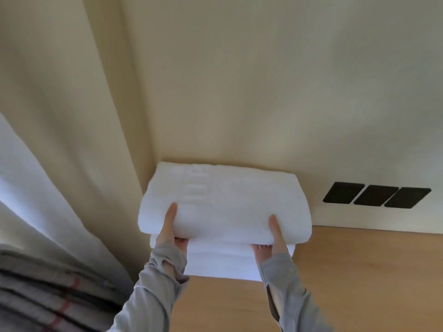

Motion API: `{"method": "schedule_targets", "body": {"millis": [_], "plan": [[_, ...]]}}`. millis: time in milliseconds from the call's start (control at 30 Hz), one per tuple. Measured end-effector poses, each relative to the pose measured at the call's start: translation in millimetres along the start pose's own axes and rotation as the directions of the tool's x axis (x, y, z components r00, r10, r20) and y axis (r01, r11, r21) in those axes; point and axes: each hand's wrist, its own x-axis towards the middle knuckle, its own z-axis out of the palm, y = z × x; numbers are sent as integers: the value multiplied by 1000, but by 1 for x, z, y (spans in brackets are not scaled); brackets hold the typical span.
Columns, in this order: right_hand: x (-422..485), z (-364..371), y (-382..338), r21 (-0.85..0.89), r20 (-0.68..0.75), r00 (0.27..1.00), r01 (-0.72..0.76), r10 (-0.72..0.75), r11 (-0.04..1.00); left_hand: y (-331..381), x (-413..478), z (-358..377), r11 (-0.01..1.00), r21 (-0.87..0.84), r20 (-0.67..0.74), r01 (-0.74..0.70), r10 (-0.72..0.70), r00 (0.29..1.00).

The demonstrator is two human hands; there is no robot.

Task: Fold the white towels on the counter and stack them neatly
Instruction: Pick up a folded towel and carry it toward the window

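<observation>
White and folded, the top towel [225,202] lies lengthwise along the worktop's [359,271] back edge near its left corner, its near side gripped evenly by left hand [171,232] and right hand [273,238], apparently settling onto the stack [220,262].

Towels [227,212] soft white terry cloth; counter [359,271] smooth matt wood; sleeves [155,295] grey knit.
</observation>
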Motion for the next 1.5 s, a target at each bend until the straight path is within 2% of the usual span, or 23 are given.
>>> {"method": "schedule_targets", "body": {"millis": [67, 133, 233, 267, 367, 433, 533, 633, 733, 867, 900, 933, 967, 1000, 1033, 1067, 1100, 1133, 1167, 1200, 1233, 1367, 1500], "plan": [[-3, 2, -7, -65, -52, 999, 12, -16, 998, 6, 0, -3, 1000, 10, 37, -5, 5, 999], [-3, -2, -22, -150, -130, 989, 46, -65, 988, 14, -2, -8, 997, 80, 10, -18, 17, 1000], [1, -12, -59, -377, -167, 979, 45, -116, 925, 41, 7, -28, 950, 294, -211, -104, 171, 962], [3, -12, -71, -458, -147, 985, 10, -87, 889, 52, 12, -33, 926, 355, -228, -129, 220, 948], [11, 3, -92, -619, -215, 976, -169, 42, 767, 78, 19, -26, 850, 516, -87, -104, 174, 981], [17, 12, -98, -689, -251, 967, -208, 41, 695, 82, 23, -11, 782, 620, -38, -68, 116, 993], [27, 14, -103, -782, -95, 991, -14, -96, 624, 77, 32, 2, 667, 744, -86, -41, 157, 984], [27, -2, -95, -829, 42, 959, 190, -280, 526, 72, 38, -1, 564, 823, -82, -70, 240, 967], [29, -23, -78, -864, 114, 925, 272, -362, 423, 64, 36, -2, 490, 866, -61, -102, 305, 950], [30, -16, -80, -916, 138, 915, 264, -380, 303, 60, 26, 5, 362, 929, -78, -77, 394, 916], [30, -13, -83, -934, 163, 873, 286, -459, 213, 60, 21, 6, 286, 954, -57, -90, 469, 881], [27, -9, -86, -947, 223, 795, 314, -564, 67, 58, 14, 8, 176, 974, 13, -140, 581, 814], [22, 0, -88, -931, 324, 690, 356, -647, -86, 53, 5, 12, 6, 970, 168, -241, 700, 694], [16, 12, -85, -879, 454, 586, 419, -672, -229, 45, -3, 20, -204, 915, 374, -349, 756, 537], [13, 27, -79, -802, 587, 522, 478, -619, -358, 34, -10, 32, -397, 816, 558, -421, 731, 392], [12, 45, -69, -714, 700, 513, 529, -497, -459, 21, -13, 47, -549, 702, 704, -454, 628, 331], [13, 61, -55, -640, 762, 553, 556, -338, -531, 9, -15, 62, -633, 620, 785, -465, 485, 387], [15, 73, -40, -586, 771, 608, 560, -190, -585, -3, -16, 75, -667, 592, 788, -451, 363, 498], [20, 79, -27, -544, 757, 647, 545, -93, -638, -12, -10, 82, -684, 600, 739, -414, 276, 614], [26, 80, -21, -503, 744, 667, 523, -36, -689, -15, -1, 84, -702, 609, 682, -371, 224, 696], [32, 76, -20, -463, 740, 672, 501, -8, -731, -11, 8, 80, -720, 608, 640, -335, 194, 744], [52, 42, -59, -435, 742, 667, 413, -59, -800, 29, 29, 47, -753, 579, 629, -312, 170, 758], [58, 27, -76, -520, 717, 689, 428, -106, -739, 36, 33, 34, -717, 634, 594, -290, 212, 776]]}}
